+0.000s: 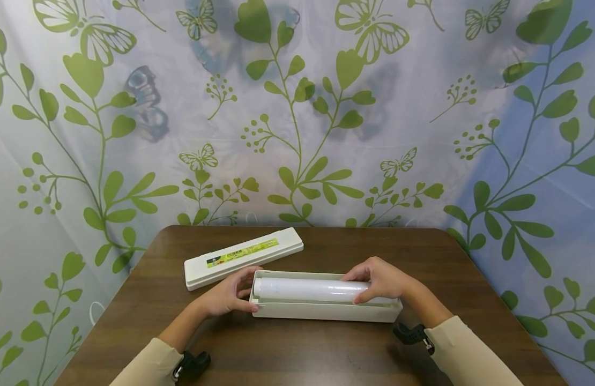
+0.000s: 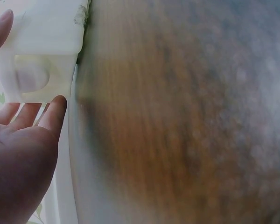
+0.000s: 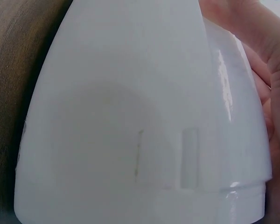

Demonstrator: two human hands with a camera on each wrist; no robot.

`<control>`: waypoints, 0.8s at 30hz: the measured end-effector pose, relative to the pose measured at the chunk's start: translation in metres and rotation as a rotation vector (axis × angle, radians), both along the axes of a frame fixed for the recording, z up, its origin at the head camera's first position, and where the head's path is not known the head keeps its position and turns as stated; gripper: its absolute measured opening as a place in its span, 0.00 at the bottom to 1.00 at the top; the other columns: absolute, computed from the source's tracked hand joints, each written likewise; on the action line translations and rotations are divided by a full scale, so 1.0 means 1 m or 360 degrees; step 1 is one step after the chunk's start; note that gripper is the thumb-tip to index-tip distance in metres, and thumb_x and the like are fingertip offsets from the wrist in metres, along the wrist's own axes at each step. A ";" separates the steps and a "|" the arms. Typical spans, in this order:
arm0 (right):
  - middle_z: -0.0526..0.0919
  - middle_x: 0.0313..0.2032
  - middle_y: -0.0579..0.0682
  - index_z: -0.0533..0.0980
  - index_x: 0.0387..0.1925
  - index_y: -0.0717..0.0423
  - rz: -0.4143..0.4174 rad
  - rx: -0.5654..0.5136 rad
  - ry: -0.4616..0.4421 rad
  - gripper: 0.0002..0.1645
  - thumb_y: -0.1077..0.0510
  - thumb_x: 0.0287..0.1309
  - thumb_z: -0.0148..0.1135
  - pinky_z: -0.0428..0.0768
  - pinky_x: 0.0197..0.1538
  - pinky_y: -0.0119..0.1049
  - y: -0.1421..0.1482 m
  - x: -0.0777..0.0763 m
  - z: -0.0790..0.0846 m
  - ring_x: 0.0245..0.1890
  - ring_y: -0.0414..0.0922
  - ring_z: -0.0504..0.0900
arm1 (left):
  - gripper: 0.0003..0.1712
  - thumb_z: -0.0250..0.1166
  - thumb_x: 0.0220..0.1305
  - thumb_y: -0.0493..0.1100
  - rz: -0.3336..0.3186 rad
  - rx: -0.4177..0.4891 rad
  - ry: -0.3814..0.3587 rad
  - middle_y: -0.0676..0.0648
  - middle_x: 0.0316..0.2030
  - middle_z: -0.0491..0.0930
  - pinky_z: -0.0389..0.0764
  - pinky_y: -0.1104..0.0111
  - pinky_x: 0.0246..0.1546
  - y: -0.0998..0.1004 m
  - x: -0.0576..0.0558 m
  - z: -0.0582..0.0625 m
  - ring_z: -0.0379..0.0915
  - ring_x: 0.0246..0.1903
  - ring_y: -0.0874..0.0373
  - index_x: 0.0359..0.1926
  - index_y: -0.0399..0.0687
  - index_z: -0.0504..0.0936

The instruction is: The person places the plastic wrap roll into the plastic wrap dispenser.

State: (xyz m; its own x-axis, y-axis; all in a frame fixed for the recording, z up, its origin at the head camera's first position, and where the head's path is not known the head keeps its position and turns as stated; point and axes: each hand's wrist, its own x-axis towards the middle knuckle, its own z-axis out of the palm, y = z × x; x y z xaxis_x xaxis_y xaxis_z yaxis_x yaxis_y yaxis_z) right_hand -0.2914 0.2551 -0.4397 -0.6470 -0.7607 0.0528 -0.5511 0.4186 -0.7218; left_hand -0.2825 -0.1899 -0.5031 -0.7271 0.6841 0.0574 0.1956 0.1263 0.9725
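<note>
A long off-white box, its top off, stands on the table with a roll of cling film lying inside. My left hand holds the box's left end, thumb at the front corner and fingers at the back; in the left wrist view the fingertips rest at the end wall. My right hand reaches over the right part of the box and grips the roll between thumb and fingers. In the right wrist view the box's front wall hides much of the roll.
Behind the left hand lies the long white lid, set at a slant, with a green and yellow label. The brown wooden table ends at a curtain printed with leaves and butterflies.
</note>
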 end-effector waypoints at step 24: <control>0.89 0.50 0.48 0.84 0.56 0.55 0.0056 0.0010 0.0037 0.31 0.50 0.50 0.81 0.86 0.50 0.31 -0.002 -0.005 -0.004 0.46 0.36 0.88 | 0.51 0.77 0.56 0.35 -0.0010 -0.0001 -0.0034 0.36 0.71 0.63 0.79 0.65 0.62 0.001 0.003 0.004 0.65 0.68 0.50 0.75 0.42 0.57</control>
State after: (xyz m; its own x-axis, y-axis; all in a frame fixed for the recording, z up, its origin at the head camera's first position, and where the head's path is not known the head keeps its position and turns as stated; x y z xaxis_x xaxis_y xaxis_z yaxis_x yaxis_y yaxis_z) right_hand -0.2963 0.2533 -0.4439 -0.6186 -0.7832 0.0629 -0.5823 0.4032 -0.7060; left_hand -0.2799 -0.1888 -0.4990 -0.7240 0.6885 0.0413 0.1754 0.1259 0.9764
